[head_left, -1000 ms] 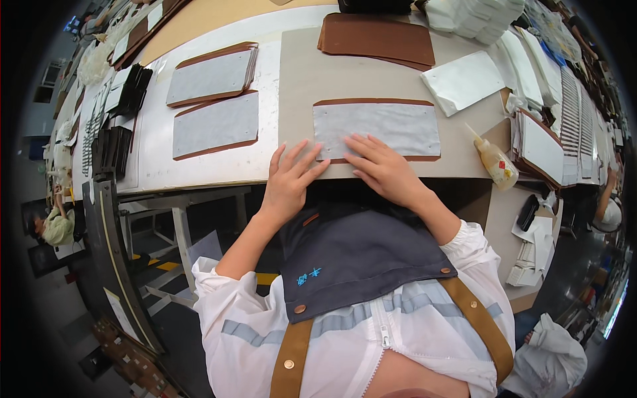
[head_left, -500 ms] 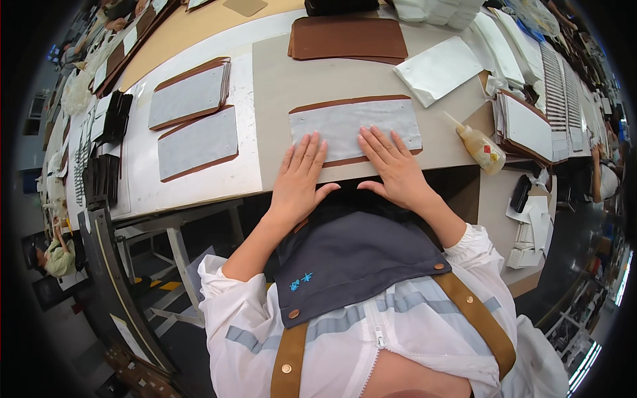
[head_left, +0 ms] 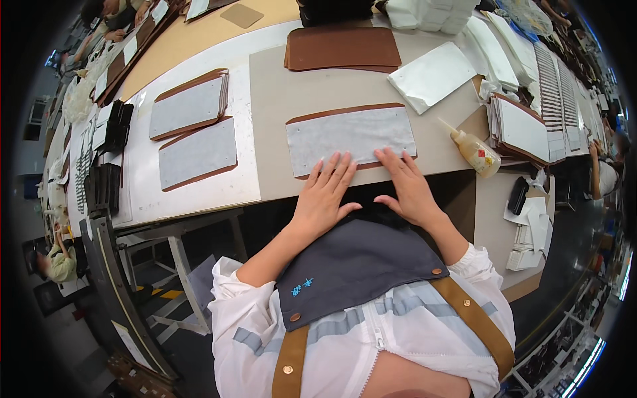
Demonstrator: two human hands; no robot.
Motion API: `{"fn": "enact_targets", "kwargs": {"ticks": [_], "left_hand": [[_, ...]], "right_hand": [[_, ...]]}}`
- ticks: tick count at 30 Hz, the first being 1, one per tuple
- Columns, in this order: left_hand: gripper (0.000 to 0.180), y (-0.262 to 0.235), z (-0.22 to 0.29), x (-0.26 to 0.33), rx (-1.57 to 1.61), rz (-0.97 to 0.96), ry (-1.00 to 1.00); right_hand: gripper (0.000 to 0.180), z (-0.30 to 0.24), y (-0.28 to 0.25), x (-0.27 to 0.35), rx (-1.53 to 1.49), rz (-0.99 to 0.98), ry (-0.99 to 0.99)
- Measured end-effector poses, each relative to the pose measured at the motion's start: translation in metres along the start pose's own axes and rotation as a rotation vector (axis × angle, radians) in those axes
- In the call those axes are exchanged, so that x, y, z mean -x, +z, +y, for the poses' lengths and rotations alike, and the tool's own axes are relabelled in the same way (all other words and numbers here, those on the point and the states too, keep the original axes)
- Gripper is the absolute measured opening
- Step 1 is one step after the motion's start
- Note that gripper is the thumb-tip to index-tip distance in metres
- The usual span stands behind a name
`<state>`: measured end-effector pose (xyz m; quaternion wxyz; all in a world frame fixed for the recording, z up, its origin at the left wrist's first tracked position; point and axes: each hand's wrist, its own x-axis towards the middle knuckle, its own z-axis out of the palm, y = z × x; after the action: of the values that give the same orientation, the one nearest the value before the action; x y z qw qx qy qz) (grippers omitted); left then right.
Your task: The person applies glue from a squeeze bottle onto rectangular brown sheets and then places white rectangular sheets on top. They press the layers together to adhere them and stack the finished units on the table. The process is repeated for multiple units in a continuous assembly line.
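Note:
In front of me a brown panel with a pale grey sheet (head_left: 348, 136) over it lies flat near the table's front edge, brown strips showing along its far and near sides. My left hand (head_left: 325, 189) rests palm down, its fingertips on the panel's near edge. Fingers stretched out, my right hand (head_left: 411, 186) touches the same edge farther right. Neither hand grips anything. Behind the panel lies a stack of brown panels (head_left: 342, 48). To the left are two piles of grey-faced brown panels, a far one (head_left: 189, 106) and a near one (head_left: 198, 154).
A squeeze bottle of yellowish liquid (head_left: 479, 156) lies to the right. Beyond it stand a stack of white-faced brown panels (head_left: 521, 129) and a white sheet stack (head_left: 431, 76). Black folded pieces (head_left: 114, 126) line the left side. Other people (head_left: 56, 262) sit farther off.
Both hands have slid toward me, from the middle of the grey sheet to its near edge. My left hand has also shifted right. The panel has stayed roughly in place.

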<state>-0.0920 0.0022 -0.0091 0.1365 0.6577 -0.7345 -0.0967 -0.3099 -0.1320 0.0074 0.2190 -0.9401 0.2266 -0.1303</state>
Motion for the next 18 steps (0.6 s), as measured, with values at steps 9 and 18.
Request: {"fn": "enact_targets", "kwargs": {"ticks": [9,18], "left_hand": [[0.090,-0.011,-0.043,-0.002,-0.045,0.108,-0.197],[0.090,-0.004,-0.045,-0.003,-0.073,0.139,-0.306]], "right_hand": [[0.091,0.030,-0.012,-0.030,0.081,0.065,0.025],[0.097,0.062,-0.007,-0.039,0.172,0.160,0.134]]}}
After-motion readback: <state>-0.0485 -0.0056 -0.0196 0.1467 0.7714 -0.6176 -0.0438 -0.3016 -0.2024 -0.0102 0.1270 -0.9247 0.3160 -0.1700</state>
